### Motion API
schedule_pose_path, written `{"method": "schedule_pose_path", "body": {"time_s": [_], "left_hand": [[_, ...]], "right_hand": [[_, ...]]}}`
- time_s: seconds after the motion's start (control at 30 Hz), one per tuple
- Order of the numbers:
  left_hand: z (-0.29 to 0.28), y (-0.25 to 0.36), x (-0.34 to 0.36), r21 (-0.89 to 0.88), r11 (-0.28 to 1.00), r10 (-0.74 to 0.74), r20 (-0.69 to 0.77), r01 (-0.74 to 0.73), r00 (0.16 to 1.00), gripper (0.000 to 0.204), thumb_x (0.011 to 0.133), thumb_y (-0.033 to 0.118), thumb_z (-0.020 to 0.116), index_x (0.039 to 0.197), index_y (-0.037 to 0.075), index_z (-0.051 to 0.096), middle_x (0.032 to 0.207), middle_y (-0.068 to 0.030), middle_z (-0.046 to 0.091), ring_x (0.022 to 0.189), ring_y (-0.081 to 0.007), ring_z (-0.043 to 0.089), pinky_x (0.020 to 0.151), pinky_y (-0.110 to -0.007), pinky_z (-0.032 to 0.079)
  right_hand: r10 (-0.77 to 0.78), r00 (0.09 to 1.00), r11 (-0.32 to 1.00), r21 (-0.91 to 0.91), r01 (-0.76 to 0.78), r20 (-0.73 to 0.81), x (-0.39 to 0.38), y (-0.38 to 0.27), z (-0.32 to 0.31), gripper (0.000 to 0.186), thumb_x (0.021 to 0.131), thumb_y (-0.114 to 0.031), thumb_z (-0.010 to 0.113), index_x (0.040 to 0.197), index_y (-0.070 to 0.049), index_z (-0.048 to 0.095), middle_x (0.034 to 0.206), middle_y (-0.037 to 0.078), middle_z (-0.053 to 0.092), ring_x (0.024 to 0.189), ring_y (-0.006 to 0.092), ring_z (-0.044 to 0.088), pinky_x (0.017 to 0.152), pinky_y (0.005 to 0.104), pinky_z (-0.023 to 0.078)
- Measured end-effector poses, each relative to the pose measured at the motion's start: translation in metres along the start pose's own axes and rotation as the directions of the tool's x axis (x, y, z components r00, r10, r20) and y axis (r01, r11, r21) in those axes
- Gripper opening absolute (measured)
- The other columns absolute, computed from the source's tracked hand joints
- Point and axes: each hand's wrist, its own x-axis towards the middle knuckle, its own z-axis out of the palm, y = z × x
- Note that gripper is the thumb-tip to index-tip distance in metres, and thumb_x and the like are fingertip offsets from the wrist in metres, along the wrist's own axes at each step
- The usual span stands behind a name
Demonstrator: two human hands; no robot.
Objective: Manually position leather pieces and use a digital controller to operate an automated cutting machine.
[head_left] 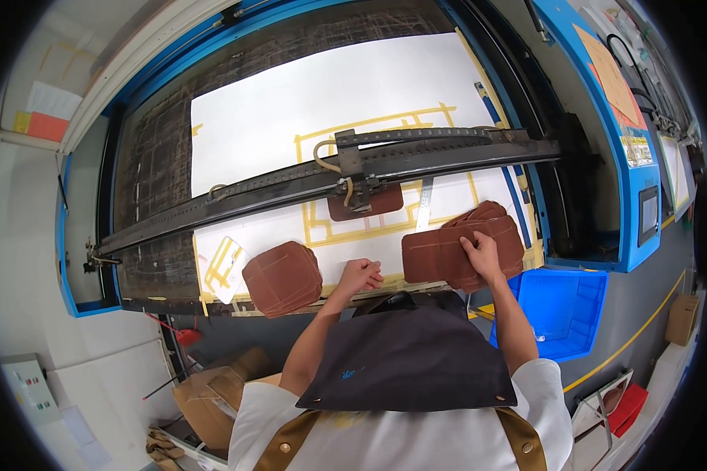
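Observation:
My right hand (483,255) holds a flat brown leather panel (428,255) between its thumb and fingers, over a fanned pile of similar brown leather pieces (495,216) at the right front of the machine bed. My left hand (360,276) hovers by the bed's front edge, its fingers curled in with nothing visible in them. Left of it sits another stack of brown leather pieces (281,279) with rounded corners. Under the carriage of the machine (353,173) lies a single brown piece (385,202), partly hidden, within yellow tape lines on the white board (275,102).
A black gantry rail (251,192) crosses the bed in front of me. Blue machine housing (597,141) rises on the right, above a blue plastic bin (569,314). A small taped white card (225,269) lies left of the stack. Cardboard boxes (208,400) stand at lower left.

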Motion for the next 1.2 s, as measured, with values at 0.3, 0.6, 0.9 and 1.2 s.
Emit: {"method": "schedule_pose_path", "body": {"time_s": [0.3,0.6,0.9,1.2], "left_hand": [[0.0000,0.0008,-0.0016,0.025,1.000,0.015,-0.010,-0.014,1.000,0.034,0.096,0.034,0.059,0.092,0.000,0.062,0.083,-0.0106,0.071,0.062,-0.0148,0.068,0.053,-0.024,0.051],[0.0010,-0.0034,-0.0017,0.010,0.999,0.030,-0.023,-0.030,0.999,0.035,0.096,0.034,0.059,0.092,0.000,0.063,0.083,-0.0104,0.071,0.062,-0.0144,0.068,0.053,-0.024,0.050],[0.0033,0.0000,-0.0060,0.027,0.999,0.040,-0.050,-0.039,0.998,0.036,0.096,0.034,0.059,0.093,-0.001,0.063,0.082,-0.0114,0.070,0.061,-0.0145,0.067,0.054,-0.024,0.051],[0.0038,-0.0039,-0.0065,-0.024,0.999,0.038,-0.059,-0.039,0.998,0.035,0.096,0.033,0.059,0.093,-0.001,0.062,0.081,-0.0106,0.070,0.060,-0.0149,0.067,0.053,-0.025,0.051]], "right_hand": [[0.025,1.000,1.000,-0.017,-0.025,0.015,0.0005,0.0031,0.0002,0.022,0.086,-0.020,0.067,0.092,0.001,0.069,0.080,0.021,0.068,0.075,0.0352,0.068,0.065,0.0411,0.051],[0.020,1.000,1.000,-0.009,-0.020,-0.003,-0.0012,0.0001,0.0007,0.022,0.086,-0.021,0.068,0.091,0.001,0.068,0.079,0.021,0.067,0.074,0.0355,0.067,0.064,0.0412,0.051],[0.018,1.000,0.999,-0.032,-0.017,0.008,-0.0016,0.0030,0.0014,0.023,0.087,-0.022,0.067,0.094,0.000,0.069,0.081,0.021,0.068,0.076,0.0351,0.068,0.066,0.0412,0.051],[0.027,1.000,0.999,-0.022,-0.027,0.010,-0.0030,-0.0003,0.0009,0.023,0.086,-0.022,0.067,0.094,0.000,0.069,0.082,0.021,0.069,0.078,0.0357,0.068,0.068,0.0408,0.052]]}}
